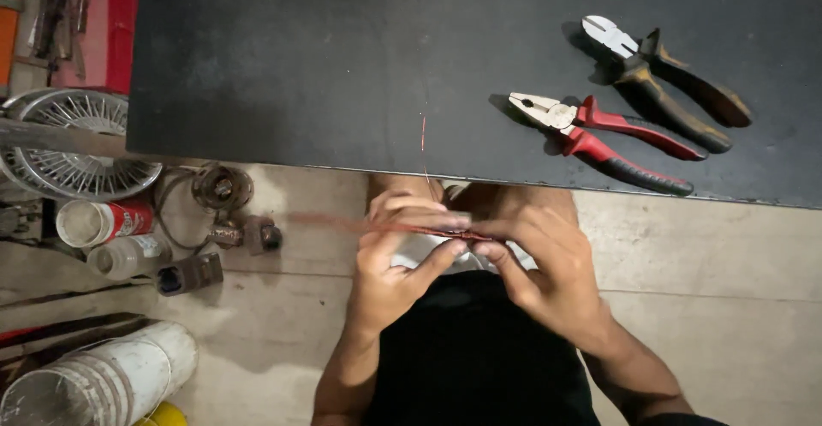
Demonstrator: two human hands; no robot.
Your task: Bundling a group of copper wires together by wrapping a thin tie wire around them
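Your left hand [396, 259] and right hand [535, 259] meet in the lower middle of the frame, just below the near edge of the dark table [342, 66]. Both are closed in a narrow pinch on a thin bundle of copper-coloured wire [428, 229] that runs roughly level between them. Your left thumb presses up against it from beneath, and your right fingers curl over its right end. The bundle's left part, reaching past your left hand, is blurred. A single fine strand [423, 139] rises from near your hands up over the table edge.

On the table at the upper right lie two tools, close together but apart: red-handled combination pliers [599, 135] with the jaws pointing left, and above them side cutters [664, 79] with worn yellow-and-dark grips.

On the floor at the left of the frame you have a wire fan guard [81, 143], a red-and-white can [103, 220], a clear bottle [128, 256], some small metal parts [231, 220] and, at the lower left, a white bucket [103, 379].
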